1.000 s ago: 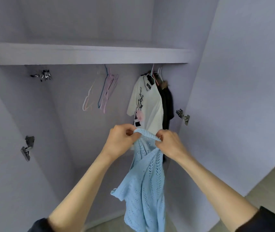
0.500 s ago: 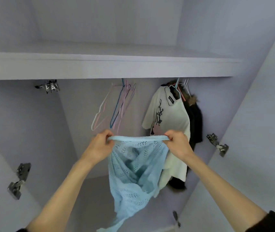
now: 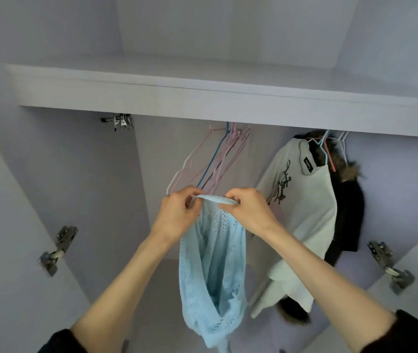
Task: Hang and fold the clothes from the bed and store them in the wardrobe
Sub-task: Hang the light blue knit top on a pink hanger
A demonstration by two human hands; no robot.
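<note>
At the centre of the frame, the left hand (image 3: 180,215) and right hand (image 3: 247,210) are both pinching the neckband of the light blue knit top (image 3: 213,266), which is hanging limp below, looking soft, light and stretchy, best held by that firmer band.

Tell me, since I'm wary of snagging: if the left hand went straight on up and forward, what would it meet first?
Probably the empty hangers, right above and behind the left hand that grips the blue top. Depth is unclear.
</note>
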